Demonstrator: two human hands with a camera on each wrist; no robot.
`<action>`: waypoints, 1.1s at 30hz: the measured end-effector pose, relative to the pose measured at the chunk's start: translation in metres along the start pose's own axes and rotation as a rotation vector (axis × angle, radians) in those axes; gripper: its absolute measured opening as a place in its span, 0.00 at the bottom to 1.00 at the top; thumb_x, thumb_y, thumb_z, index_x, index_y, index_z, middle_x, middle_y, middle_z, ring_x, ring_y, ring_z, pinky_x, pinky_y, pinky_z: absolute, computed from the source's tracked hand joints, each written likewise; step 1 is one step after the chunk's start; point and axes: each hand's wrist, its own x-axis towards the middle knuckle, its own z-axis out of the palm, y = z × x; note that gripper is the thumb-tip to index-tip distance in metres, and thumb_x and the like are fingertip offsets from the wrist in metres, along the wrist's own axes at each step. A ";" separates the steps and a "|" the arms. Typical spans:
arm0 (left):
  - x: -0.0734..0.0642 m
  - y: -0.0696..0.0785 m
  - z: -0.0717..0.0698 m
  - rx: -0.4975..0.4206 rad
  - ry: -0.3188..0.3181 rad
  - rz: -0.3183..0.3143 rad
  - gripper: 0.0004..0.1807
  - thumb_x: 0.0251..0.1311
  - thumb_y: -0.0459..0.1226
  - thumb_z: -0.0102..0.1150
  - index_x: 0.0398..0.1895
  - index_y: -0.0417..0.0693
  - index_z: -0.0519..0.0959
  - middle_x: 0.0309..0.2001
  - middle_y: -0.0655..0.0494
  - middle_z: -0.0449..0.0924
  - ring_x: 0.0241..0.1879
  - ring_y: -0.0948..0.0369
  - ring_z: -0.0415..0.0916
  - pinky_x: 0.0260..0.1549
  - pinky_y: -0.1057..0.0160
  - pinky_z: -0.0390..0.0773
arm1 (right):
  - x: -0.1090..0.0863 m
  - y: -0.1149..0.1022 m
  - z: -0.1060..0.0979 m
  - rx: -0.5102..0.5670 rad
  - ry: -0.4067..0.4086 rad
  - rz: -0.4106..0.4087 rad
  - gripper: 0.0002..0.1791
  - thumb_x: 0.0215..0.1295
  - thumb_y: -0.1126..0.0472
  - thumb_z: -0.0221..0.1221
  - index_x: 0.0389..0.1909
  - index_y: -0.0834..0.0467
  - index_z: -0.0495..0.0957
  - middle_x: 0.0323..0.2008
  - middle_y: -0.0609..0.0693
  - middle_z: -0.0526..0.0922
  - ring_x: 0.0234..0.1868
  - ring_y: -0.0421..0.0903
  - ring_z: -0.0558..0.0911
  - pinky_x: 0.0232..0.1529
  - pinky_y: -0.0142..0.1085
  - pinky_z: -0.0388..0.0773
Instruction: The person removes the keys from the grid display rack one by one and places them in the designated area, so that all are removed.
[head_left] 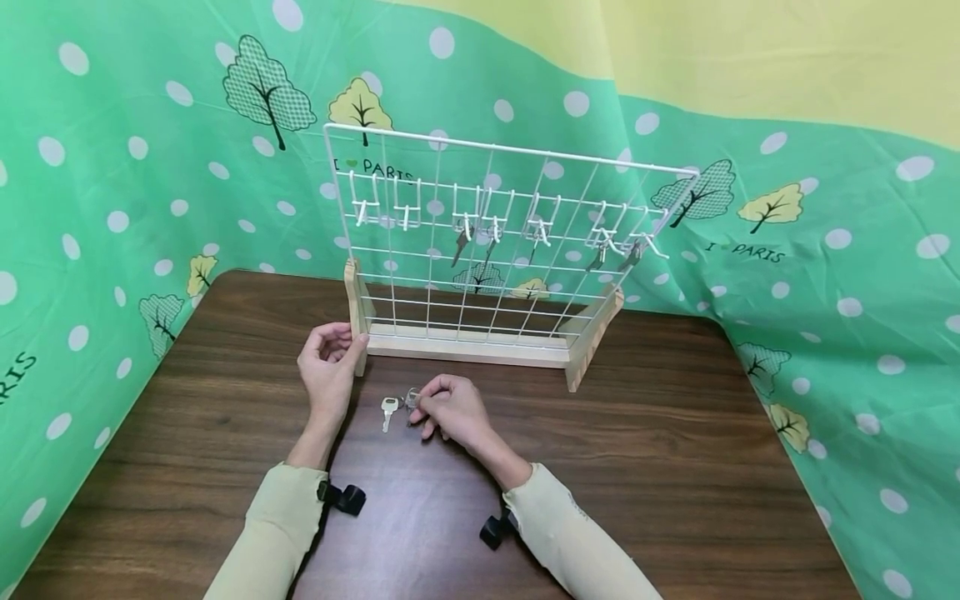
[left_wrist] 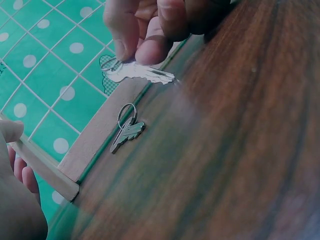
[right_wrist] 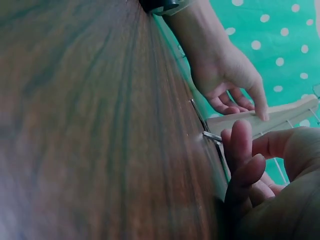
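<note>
My left hand (head_left: 328,362) holds the left wooden upright (head_left: 358,317) of a white wire rack (head_left: 465,296), thumb in front and fingers behind. In the left wrist view the thumb lies against this upright's edge. My right hand (head_left: 453,410) pinches a silver key (left_wrist: 142,74) by its head, just above the table and in front of the rack's base. The held key has a ring (left_wrist: 108,63), and its blade points down to the tabletop. Beside it, a second silver key (head_left: 388,414) on a small ring (left_wrist: 127,116) lies flat on the wood.
White hooks (head_left: 407,218) line a bar of the rack; several at the middle and right carry keys (head_left: 462,243). A wooden base bar (head_left: 465,352) joins the uprights. The brown table (head_left: 675,467) stands before a green dotted curtain (head_left: 847,250). Both wrists wear black cameras (head_left: 351,500).
</note>
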 end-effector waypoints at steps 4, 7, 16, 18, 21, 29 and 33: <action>0.000 -0.001 -0.001 0.000 0.000 -0.001 0.17 0.58 0.19 0.76 0.49 0.21 0.81 0.36 0.59 0.83 0.36 0.65 0.80 0.36 0.73 0.80 | 0.000 0.000 0.002 -0.042 0.037 -0.026 0.01 0.71 0.70 0.64 0.39 0.65 0.83 0.27 0.54 0.91 0.15 0.39 0.81 0.12 0.26 0.67; 0.000 0.000 -0.001 0.003 0.005 -0.004 0.17 0.58 0.19 0.76 0.49 0.22 0.81 0.36 0.59 0.83 0.36 0.65 0.80 0.36 0.73 0.80 | 0.000 0.001 0.003 -0.103 0.066 -0.056 0.02 0.70 0.70 0.65 0.36 0.62 0.84 0.25 0.52 0.90 0.13 0.38 0.77 0.11 0.26 0.65; 0.000 0.000 -0.001 0.006 0.006 -0.002 0.17 0.59 0.19 0.76 0.49 0.21 0.81 0.36 0.59 0.83 0.36 0.65 0.79 0.36 0.73 0.80 | 0.000 0.002 0.005 -0.218 0.133 -0.100 0.03 0.68 0.68 0.69 0.33 0.61 0.86 0.21 0.49 0.86 0.11 0.34 0.72 0.13 0.26 0.67; 0.000 0.000 -0.001 0.007 0.005 -0.002 0.17 0.59 0.19 0.75 0.49 0.22 0.81 0.36 0.59 0.83 0.36 0.65 0.79 0.37 0.73 0.80 | -0.001 0.002 0.006 -0.240 0.146 -0.108 0.04 0.68 0.68 0.69 0.32 0.60 0.87 0.19 0.46 0.84 0.11 0.33 0.71 0.14 0.26 0.67; 0.000 0.000 -0.001 0.006 0.004 -0.003 0.17 0.59 0.19 0.76 0.49 0.22 0.81 0.36 0.59 0.83 0.36 0.65 0.79 0.37 0.73 0.80 | 0.000 0.002 0.006 -0.275 0.159 -0.105 0.05 0.68 0.67 0.69 0.31 0.59 0.87 0.17 0.43 0.82 0.10 0.33 0.71 0.13 0.26 0.67; 0.000 0.000 0.000 0.011 -0.002 0.000 0.17 0.59 0.20 0.76 0.49 0.23 0.82 0.36 0.59 0.84 0.36 0.65 0.79 0.36 0.73 0.80 | 0.001 0.001 0.005 -0.297 0.148 -0.091 0.06 0.70 0.66 0.69 0.31 0.60 0.87 0.16 0.44 0.81 0.09 0.35 0.72 0.09 0.28 0.69; 0.000 -0.001 -0.001 0.011 -0.001 0.000 0.16 0.59 0.20 0.76 0.48 0.24 0.82 0.36 0.59 0.84 0.36 0.65 0.79 0.36 0.73 0.80 | 0.001 0.001 0.003 -0.300 0.125 -0.084 0.06 0.70 0.66 0.69 0.32 0.61 0.87 0.16 0.47 0.82 0.08 0.36 0.73 0.10 0.28 0.71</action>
